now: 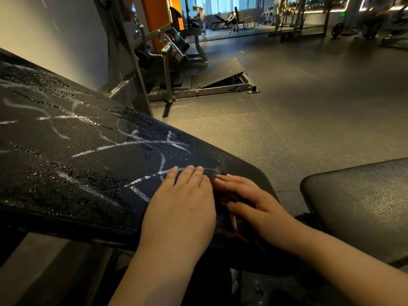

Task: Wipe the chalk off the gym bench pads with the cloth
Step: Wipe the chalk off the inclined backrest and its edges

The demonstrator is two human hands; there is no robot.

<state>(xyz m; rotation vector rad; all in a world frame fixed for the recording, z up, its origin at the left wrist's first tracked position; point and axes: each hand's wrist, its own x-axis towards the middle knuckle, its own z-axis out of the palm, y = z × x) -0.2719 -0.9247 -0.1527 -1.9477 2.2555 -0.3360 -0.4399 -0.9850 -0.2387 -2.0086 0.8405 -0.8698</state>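
A dark, reddish-brown cloth lies bunched at the lower end of a sloping black bench pad. Most of it is hidden beneath two bare hands, so its full shape cannot be told.

The right hand lies flat on the cloth, fingers straight, close together and pointing left. Its thumb rests along the cloth's edge; whether it hooks into the fabric cannot be told. The left hand lies palm down just beside it, touching it at the fingertips. Its fingers are straight and pressed together, their tips resting on a white chalk line.

White chalk marks, lines and loops, cross the pad from the hands up to its far left end, and none of it looks wiped. Wiping seems to be only at its start, with the cloth being settled under the palms.

The next move likely calls for firm downward pressure and a long push up the slope, keeping the cloth from slipping out.

A second black pad, the seat, sits to the right, apart from the first, with no chalk visible on it. Beyond lie a speckled rubber floor and gym machines.
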